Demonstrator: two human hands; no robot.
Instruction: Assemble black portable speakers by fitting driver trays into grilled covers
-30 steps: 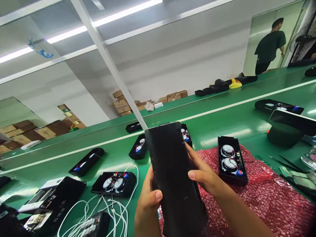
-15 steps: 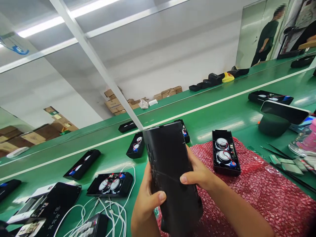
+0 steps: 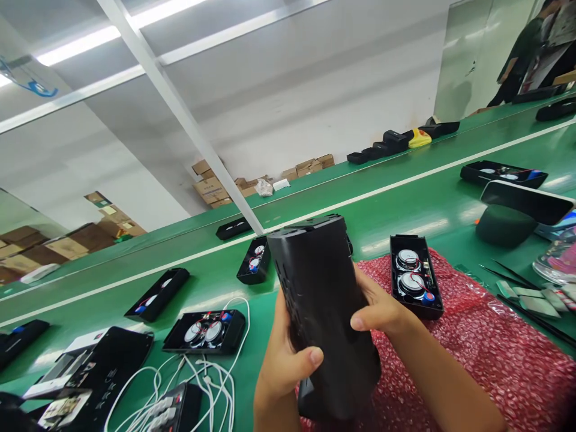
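Between my two hands is a black speaker housing [image 3: 326, 300], held up and tilted over the bench, its smooth curved side towards me and slots along its left edge. My left hand [image 3: 285, 360] wraps its lower left side, thumb on the front. On its right side my right hand [image 3: 375, 312] grips it, thumb pressed on the face. Red bubble wrap [image 3: 477, 336] lies beneath and to the right. Just right of my right hand, an open speaker shell [image 3: 414, 276] with two round drivers and a blue part rests on that wrap.
More open speaker shells, one at the left [image 3: 204, 331], lie along the green bench [image 3: 360, 222]. White cables [image 3: 216, 378] tangle around a power strip [image 3: 177, 411] at lower left. Tweezers [image 3: 508, 275] and a phone on a stand [image 3: 526, 201] are at right. A person [image 3: 524, 57] stands at the far right.
The housing has turned in my hands, so its top end and more of its curved side now show. The person in the background has moved right and leans.
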